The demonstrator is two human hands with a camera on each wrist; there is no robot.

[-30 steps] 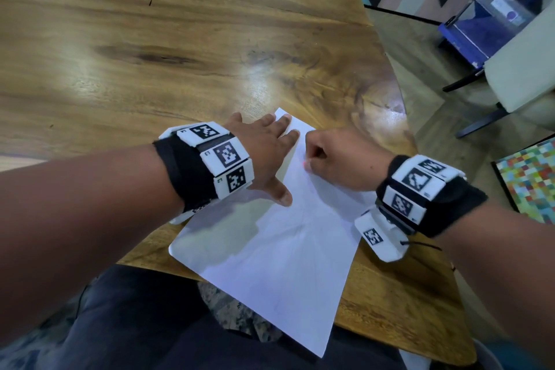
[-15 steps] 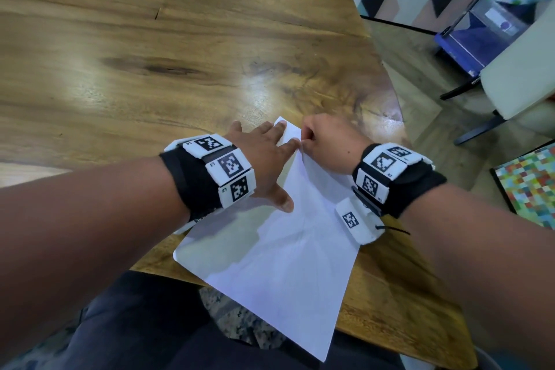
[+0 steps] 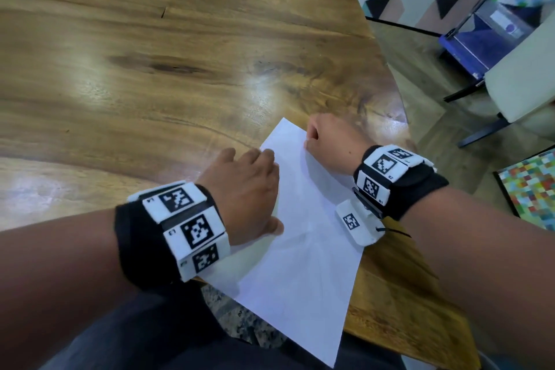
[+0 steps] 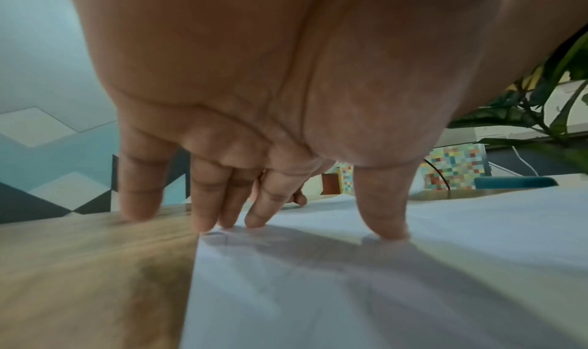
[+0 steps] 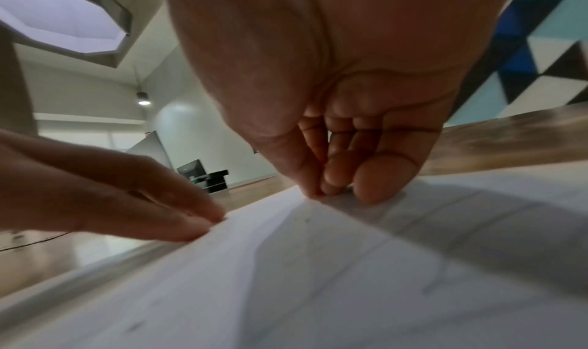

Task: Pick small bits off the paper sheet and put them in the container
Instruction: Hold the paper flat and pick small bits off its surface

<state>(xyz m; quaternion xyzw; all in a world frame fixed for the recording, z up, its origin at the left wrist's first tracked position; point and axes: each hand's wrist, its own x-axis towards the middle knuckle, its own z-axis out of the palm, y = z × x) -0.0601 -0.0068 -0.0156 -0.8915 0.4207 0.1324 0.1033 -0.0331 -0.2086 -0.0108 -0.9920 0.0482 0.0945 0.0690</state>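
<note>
A white paper sheet (image 3: 300, 234) lies slantwise at the near right edge of the wooden table (image 3: 150, 84), its near corner hanging past the edge. My left hand (image 3: 246, 186) lies flat on the sheet's left edge, with straight fingers (image 4: 203, 218) and thumb pressing down. My right hand (image 3: 309, 141) is curled near the sheet's far corner. In the right wrist view its thumb and fingertips (image 5: 318, 193) pinch together on the paper (image 5: 286, 279), on a bit too small to make out. No container is in view.
The table ends just right of the right hand. On the floor beyond stand a pale chair (image 3: 525, 75), a blue box (image 3: 486, 39) and a chequered mat (image 3: 531, 189). My lap in dark trousers (image 3: 150, 333) is below the sheet.
My right hand slid up the sheet toward its far corner, its fingers staying curled. My left hand stayed flat on the left edge. The head view shifted slightly.
</note>
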